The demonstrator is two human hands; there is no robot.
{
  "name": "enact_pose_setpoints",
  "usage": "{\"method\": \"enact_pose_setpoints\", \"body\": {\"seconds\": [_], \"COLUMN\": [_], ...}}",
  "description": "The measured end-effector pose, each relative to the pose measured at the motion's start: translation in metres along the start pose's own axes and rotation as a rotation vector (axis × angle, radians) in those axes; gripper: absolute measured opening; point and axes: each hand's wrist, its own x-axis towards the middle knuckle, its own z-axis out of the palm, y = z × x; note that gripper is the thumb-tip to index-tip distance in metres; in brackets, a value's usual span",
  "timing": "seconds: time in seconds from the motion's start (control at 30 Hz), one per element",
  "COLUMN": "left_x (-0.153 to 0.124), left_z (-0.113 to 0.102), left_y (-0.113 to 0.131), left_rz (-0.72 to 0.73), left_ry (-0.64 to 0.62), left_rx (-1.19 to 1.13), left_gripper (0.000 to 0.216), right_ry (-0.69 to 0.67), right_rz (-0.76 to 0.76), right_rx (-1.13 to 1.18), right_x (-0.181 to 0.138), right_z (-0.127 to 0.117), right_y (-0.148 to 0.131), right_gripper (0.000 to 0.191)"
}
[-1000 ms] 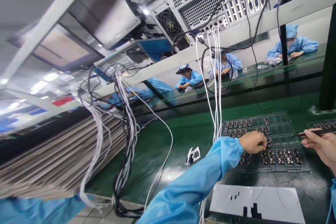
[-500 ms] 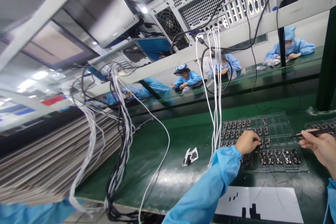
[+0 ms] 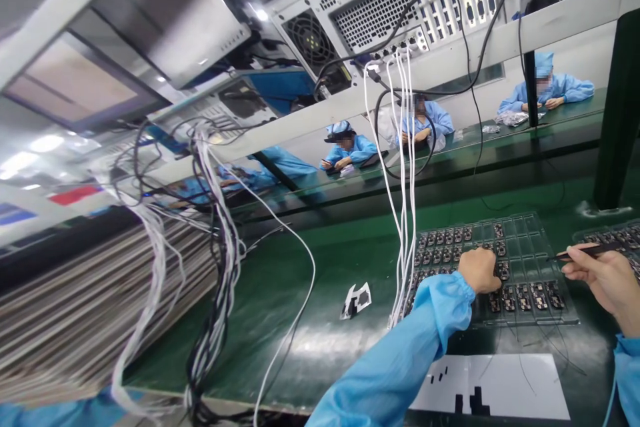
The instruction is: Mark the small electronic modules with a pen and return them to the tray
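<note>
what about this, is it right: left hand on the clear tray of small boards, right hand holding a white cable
No. The right hand holds thin black tweezers instead, as the head view shows. The left hand is on the clear tray of small boards.

green workbench [image 3: 350, 260], metal shelf [image 3: 450, 53] overhead

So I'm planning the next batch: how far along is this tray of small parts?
The clear tray has dark parts in its left columns and near row, while cells at its far right sit bare. The left hand rests on the middle cells; the right hand holds tweezers. I cannot tell filling from emptying. A second tray also holds parts.
</note>
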Motion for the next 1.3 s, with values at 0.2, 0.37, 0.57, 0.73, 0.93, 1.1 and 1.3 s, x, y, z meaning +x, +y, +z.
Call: {"method": "enact_pose_setpoints", "body": {"seconds": [0.2,0.37,0.57,0.73,0.93,1.1,1.3], "left_x": [-0.006,-0.008,-0.029,-0.071,-0.094,-0.089,-0.09], "left_z": [0.015,0.027,0.011,0.007,0.054,0.08,0.08], "left_y": [-0.002,-0.023,-0.037,-0.018,0.016,0.022,0.02], "left_rz": [-0.1,-0.125,-0.107,-0.138,-0.257,-0.312,-0.268], "left_ry": [0.118,0.254,0.493,0.476,0.08,0.046,0.029], "left_rx": [-0.139,-0.454,-0.977,-1.426,-1.861,-1.926,-1.966], "left_gripper": [0.019,0.013,0.036,0.04,0.03,0.03,0.04], "right_ry": [0.008,0.015,0.017,0.006,-0.146,-0.248,-0.287], "right_rz": [-0.008,0.008,0.012,0.001,0.003,-0.007,0.019], "right_rx": [0.002,0.007,-0.011,-0.056,-0.176,-0.326,-0.459], "right_x": [0.0,0.0,-0.001,-0.004,-0.022,-0.036,-0.042], "right_z": [0.0,0.003,0.003,0.006,0.027,0.043,0.054], "right_y": [0.0,-0.001,-0.001,0.004,0.022,0.037,0.038], "right_gripper": [0.033,0.036,0.038,0.037,0.032,0.033,0.036]}}
